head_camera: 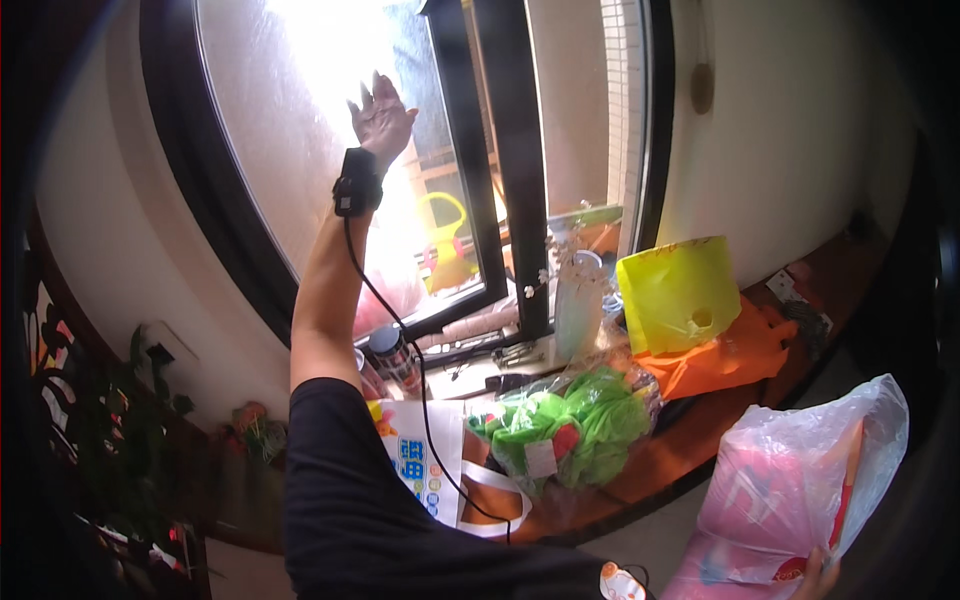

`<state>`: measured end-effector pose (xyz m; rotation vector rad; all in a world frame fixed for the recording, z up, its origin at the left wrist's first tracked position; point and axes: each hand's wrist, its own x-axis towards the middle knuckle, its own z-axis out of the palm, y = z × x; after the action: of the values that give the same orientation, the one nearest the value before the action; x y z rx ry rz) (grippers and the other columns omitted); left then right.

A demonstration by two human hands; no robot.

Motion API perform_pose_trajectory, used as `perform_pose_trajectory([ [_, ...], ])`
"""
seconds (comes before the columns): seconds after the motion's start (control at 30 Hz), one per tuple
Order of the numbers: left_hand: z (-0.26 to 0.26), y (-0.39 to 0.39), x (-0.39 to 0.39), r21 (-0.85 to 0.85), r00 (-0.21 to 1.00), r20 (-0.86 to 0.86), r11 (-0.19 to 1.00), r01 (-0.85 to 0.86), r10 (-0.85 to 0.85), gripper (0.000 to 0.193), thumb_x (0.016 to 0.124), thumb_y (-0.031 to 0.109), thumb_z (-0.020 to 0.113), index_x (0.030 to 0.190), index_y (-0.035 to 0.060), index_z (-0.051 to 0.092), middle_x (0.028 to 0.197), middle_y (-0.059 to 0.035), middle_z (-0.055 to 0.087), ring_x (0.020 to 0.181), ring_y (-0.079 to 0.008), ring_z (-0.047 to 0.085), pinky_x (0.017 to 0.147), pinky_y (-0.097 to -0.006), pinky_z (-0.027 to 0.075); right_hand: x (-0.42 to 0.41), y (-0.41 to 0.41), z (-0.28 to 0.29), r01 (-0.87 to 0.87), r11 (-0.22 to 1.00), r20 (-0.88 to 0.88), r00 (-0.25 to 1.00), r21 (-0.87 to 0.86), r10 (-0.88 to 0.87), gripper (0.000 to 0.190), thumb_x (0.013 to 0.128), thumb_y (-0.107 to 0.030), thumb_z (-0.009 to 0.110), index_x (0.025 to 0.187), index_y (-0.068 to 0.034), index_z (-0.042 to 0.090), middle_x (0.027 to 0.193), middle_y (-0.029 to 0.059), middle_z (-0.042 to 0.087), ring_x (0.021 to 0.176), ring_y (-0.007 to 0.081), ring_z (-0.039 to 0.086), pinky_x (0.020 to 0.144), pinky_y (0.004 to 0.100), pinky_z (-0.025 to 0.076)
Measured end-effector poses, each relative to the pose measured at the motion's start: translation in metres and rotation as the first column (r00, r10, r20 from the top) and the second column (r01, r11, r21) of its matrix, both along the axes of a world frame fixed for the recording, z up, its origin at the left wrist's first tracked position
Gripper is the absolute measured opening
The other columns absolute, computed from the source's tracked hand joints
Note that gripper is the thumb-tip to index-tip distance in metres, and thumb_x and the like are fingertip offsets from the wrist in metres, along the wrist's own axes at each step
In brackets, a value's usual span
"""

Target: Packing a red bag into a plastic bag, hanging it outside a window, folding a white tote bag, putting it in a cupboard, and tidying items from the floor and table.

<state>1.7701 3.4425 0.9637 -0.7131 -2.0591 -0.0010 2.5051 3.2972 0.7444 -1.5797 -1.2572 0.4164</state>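
Note:
My left hand [381, 124] is raised, palm away from me and fingers apart, in front of the bright glass window pane [262, 120]. It holds nothing; whether it touches the glass I cannot tell. On that wrist a black strapped device [358, 182] trails a black cable. At the lower right edge my right hand [817, 579], only partly in view, grips a translucent plastic bag [810, 465]. Pink folded material shows through the bag. A dark-framed window sash [469, 150] stands just right of my left hand.
On the wooden ledge [637, 480] lie bright green items in clear plastic [570, 427], a white printed bag [435, 442], an orange bag [720, 352] and a yellow bag [679, 292]. A lidded can [394, 356] and a vase with blossoms [577, 307] stand by the sill. Plants [135, 450] are left.

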Motion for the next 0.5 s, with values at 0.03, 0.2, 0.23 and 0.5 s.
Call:
perform_pose_trajectory([
  [0.03,-0.014,-0.012,-0.007,-0.05,0.998,0.047,0.998,-0.048,0.051,0.08,0.091,0.05,0.044,0.145,-0.0015,0.015,0.154,-0.0146,0.008,0.141,-0.0366,0.008,0.11,-0.0571,0.007,0.004,-0.003,-0.003,-0.023,0.999,-0.075,0.997,-0.022,0.021,0.035,0.082,-0.014,0.061,0.103,0.013,0.058,0.087,0.0151,0.061,0.071,0.0193,0.055,0.065,0.0336,0.045],
  [0.2,-0.035,-0.026,-0.052,-0.114,0.973,-0.213,0.986,-0.119,0.093,0.077,0.092,0.054,0.04,0.146,0.0047,0.017,0.154,-0.0115,0.012,0.142,-0.0312,0.011,0.111,-0.0554,0.004,0.01,-0.018,0.007,-0.003,0.999,-0.049,0.999,0.034,0.005,0.036,0.082,-0.009,0.061,0.109,0.014,0.055,0.1,0.019,0.058,0.079,0.0208,0.055,0.063,0.0325,0.046],
  [0.23,-0.033,-0.026,-0.049,-0.102,0.973,-0.221,0.99,-0.097,0.072,0.077,0.091,0.054,0.041,0.146,0.0051,0.018,0.154,-0.0111,0.012,0.142,-0.0302,0.011,0.111,-0.0551,0.006,0.008,-0.021,0.013,-0.014,0.997,-0.098,0.995,0.078,0.022,0.038,0.082,-0.008,0.061,0.112,0.014,0.053,0.103,0.0202,0.057,0.078,0.0212,0.056,0.062,0.0317,0.047],
  [0.5,-0.028,-0.024,-0.067,-0.122,0.998,0.001,0.991,-0.055,0.055,0.077,0.091,0.052,0.042,0.145,0.0017,0.02,0.153,-0.0136,0.017,0.141,-0.0328,0.012,0.113,-0.0517,0.013,-0.006,-0.039,0.039,0.024,0.957,-0.22,0.975,0.288,0.042,0.028,0.084,-0.007,0.059,0.108,0.009,0.055,0.097,0.0179,0.06,0.071,0.0202,0.059,0.061,0.0292,0.048],
])
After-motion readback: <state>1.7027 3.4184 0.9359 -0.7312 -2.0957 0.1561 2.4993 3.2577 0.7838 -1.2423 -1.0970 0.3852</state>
